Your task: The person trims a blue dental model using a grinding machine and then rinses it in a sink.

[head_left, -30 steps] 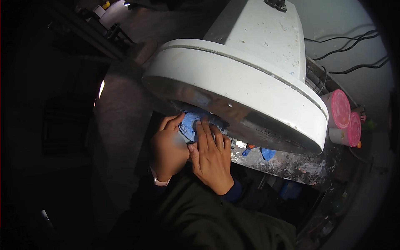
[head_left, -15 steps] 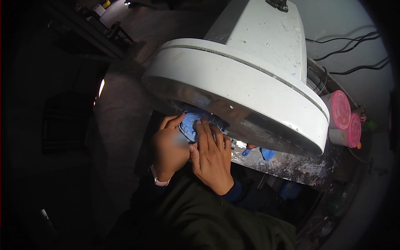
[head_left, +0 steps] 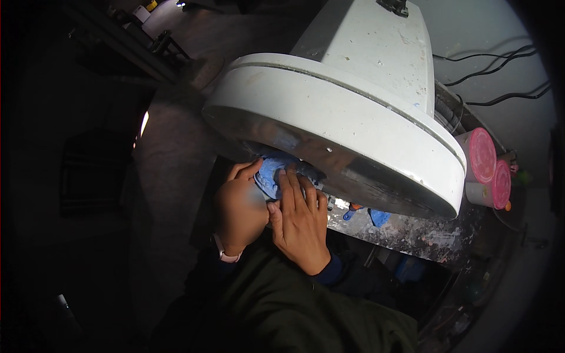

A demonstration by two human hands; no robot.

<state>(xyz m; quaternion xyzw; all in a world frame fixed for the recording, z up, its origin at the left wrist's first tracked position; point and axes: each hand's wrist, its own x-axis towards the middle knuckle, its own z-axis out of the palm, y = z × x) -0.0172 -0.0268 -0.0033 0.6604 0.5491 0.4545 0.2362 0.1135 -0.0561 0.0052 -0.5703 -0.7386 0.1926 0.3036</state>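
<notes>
A blue dental cast (head_left: 268, 176), curved and with tooth-like bumps along it, is in my hands at the lower left of a large white machine (head_left: 329, 97) with a round housing. My left hand (head_left: 240, 203), a pink band at its wrist, is closed round the cast's left side; part of that hand is blurred. From the right, my right hand (head_left: 301, 226) lies over the cast with its fingers reaching forward and pressing on it. Where the cast's far side meets the machine is in shadow, so I cannot tell whether they touch.
On the stained workbench (head_left: 406, 232) under the machine lie another blue piece (head_left: 378, 217) and a small blue-and-orange tool (head_left: 349, 213). Two pink-lidded tubs (head_left: 482, 156) stand at the right. Black cables (head_left: 500, 65) run along the wall.
Both hands and the cast keep nearly the same place. The whole view has shifted very slightly.
</notes>
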